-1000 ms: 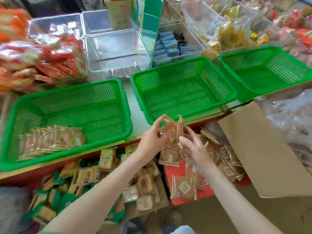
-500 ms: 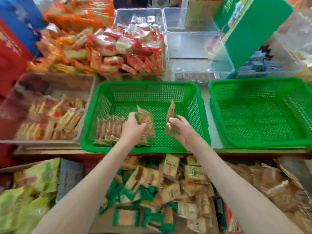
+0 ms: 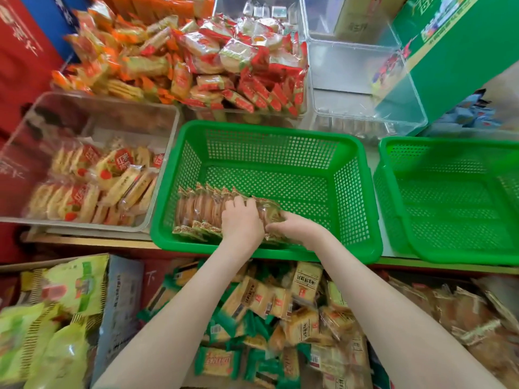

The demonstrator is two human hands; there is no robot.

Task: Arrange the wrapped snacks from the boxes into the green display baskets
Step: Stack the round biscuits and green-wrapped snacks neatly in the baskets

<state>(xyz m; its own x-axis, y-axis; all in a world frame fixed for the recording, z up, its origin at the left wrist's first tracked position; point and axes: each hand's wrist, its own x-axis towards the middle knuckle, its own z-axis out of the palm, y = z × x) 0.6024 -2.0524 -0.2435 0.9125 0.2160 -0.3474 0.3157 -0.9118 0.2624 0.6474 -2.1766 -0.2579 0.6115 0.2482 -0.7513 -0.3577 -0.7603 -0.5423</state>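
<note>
A green display basket (image 3: 269,130) stands on the shelf in front of me. Along its near left side stands a row of wrapped brown snacks (image 3: 199,209), packed upright on edge. My left hand (image 3: 241,220) lies on the right end of that row, fingers curled over the packets. My right hand (image 3: 295,228) presses the last snack packets (image 3: 271,213) against the row from the right. A second green basket (image 3: 449,197) stands empty to the right.
A clear bin of red-and-white wrapped snacks (image 3: 92,181) sits left of the basket. Piled red and orange packets (image 3: 196,60) and empty clear bins (image 3: 359,80) stand behind. Below the shelf lie open boxes of yellow-and-green snacks (image 3: 266,318) and brown snacks (image 3: 463,318).
Both hands carried a few brown snack packets from the box below up into the left green basket and lowered them against the end of the standing row.
</note>
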